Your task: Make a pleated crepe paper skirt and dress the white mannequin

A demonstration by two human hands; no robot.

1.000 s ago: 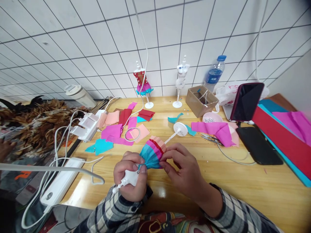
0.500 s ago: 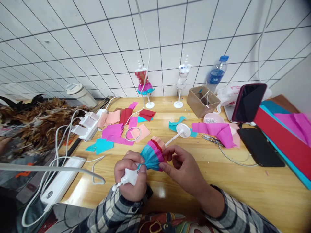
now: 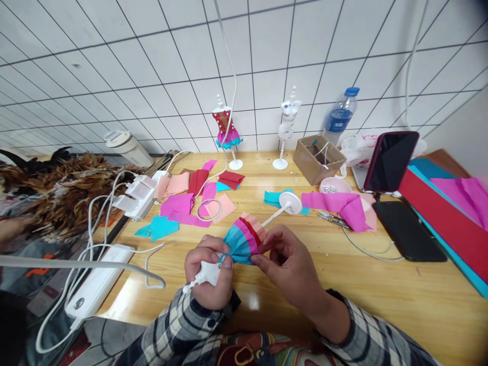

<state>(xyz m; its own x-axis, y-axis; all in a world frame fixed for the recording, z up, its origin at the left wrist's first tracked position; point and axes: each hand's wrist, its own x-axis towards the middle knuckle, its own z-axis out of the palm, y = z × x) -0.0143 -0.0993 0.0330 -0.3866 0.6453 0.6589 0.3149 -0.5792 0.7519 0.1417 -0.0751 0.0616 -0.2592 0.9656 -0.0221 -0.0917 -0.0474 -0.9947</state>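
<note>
A small white mannequin [image 3: 209, 273] lies tilted in my left hand [image 3: 208, 264], whose fingers and thumb wrap round its torso and the gathered waist of a skirt. The layered crepe paper skirt [image 3: 244, 239] runs from blue through magenta and red to peach at its hem. My right hand [image 3: 292, 267] pinches the skirt's edge between thumb and fingertips. Past the hem, the mannequin's stand pole leads to a round white base [image 3: 290, 203] pointing away from me.
Crepe paper scraps [image 3: 177, 204] and a ring [image 3: 209, 209] lie left of centre. Behind stand a dressed mannequin [image 3: 224, 127], another mannequin [image 3: 287, 124], a cardboard box [image 3: 319, 160] and a bottle [image 3: 340, 116]. Snips [image 3: 333, 218], phones and a power strip [image 3: 99, 279] lie around. Someone's hand [image 3: 13, 229] shows far left.
The mannequin and my left hand have shifted slightly right, and its base has moved up and right. My right fingers still pinch the skirt's edge. The view has shifted a little.
</note>
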